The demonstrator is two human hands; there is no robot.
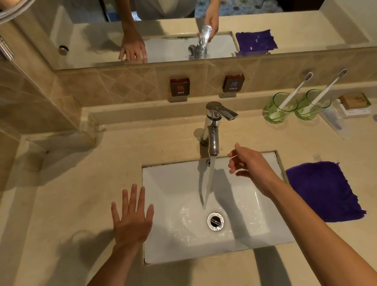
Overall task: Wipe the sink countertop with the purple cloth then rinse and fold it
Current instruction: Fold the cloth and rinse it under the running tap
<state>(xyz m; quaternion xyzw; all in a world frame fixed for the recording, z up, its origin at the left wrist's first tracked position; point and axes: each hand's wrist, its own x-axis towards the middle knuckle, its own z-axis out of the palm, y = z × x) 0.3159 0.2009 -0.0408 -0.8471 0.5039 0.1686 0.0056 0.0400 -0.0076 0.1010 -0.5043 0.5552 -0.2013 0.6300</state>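
Observation:
The purple cloth (324,192) lies flat on the beige countertop (75,208), just right of the white sink (179,188). Water runs from the chrome faucet (213,127) into the basin, landing above the drain (215,221). My left hand (132,221) hovers flat with fingers spread over the sink's left rim, holding nothing. My right hand (246,162) is over the basin's back right, a little right of the spout and the stream, fingers loosely apart and empty. It is apart from the cloth.
Two green glasses (281,108) with white toothbrushes and a soap dish (354,103) stand at the back right. Hot and cold labels (180,86) sit on the tiled backsplash under a mirror. A tiled wall juts out at the left.

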